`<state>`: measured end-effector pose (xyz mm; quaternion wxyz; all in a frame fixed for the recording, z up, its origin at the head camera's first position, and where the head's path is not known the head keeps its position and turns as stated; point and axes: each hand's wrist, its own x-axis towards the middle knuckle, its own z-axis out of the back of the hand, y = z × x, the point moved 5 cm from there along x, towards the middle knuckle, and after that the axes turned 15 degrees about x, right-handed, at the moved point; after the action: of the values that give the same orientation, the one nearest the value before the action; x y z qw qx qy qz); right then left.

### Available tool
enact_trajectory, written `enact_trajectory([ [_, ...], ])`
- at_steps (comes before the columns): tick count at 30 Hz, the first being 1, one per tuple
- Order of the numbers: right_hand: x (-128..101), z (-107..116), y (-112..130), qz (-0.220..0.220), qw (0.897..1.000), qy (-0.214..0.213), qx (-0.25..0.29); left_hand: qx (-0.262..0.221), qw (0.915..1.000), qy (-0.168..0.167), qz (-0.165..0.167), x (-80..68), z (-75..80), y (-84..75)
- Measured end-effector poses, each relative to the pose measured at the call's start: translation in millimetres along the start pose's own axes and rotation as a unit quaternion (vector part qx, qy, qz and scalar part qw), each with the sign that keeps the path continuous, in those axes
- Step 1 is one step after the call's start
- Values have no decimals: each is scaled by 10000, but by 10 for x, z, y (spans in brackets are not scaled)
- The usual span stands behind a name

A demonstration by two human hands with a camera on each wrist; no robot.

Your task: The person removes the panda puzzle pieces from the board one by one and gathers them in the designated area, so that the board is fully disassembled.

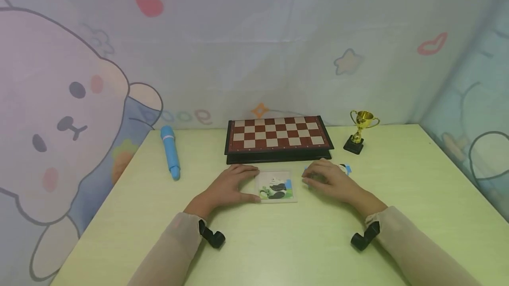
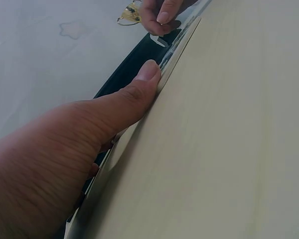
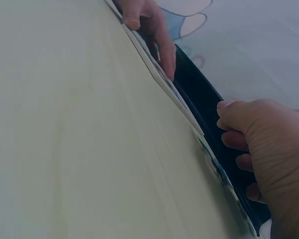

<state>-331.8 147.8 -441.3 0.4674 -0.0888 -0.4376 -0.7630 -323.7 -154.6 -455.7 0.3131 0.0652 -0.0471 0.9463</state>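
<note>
A pale square puzzle tray lies on the table, and a panda picture fills its lower part. My left hand holds the tray at its left side, the thumb at the near corner and the fingers at the far corner. My right hand is just right of the tray, fingers loosely bent, with nothing visible between thumb and fingers. Under and behind it lie flat picture pieces, mostly covered by the hand. In the right wrist view those pieces show edge-on below the fingers.
A folded chessboard box stands behind the tray, close to both hands. To its right is a small gold trophy cup on a black base. A blue toy microphone-like stick lies at the left. A printed curtain hangs behind the table.
</note>
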Motion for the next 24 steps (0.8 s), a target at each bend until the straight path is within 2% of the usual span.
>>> enact_trajectory([
  [4,121,-111,13,-135,9999,79,28,14,10000,-55,26,-14,-2,16],
  [12,370,-415,50,-805,9950,535,-252,52,10000,8,45,-19,-2,-4],
  [18,553,-584,70,-707,9934,740,-522,146,9999,-69,32,-9,4,-3],
  [24,573,-642,65,-774,9904,802,-814,79,9999,-58,22,-9,7,-16],
])
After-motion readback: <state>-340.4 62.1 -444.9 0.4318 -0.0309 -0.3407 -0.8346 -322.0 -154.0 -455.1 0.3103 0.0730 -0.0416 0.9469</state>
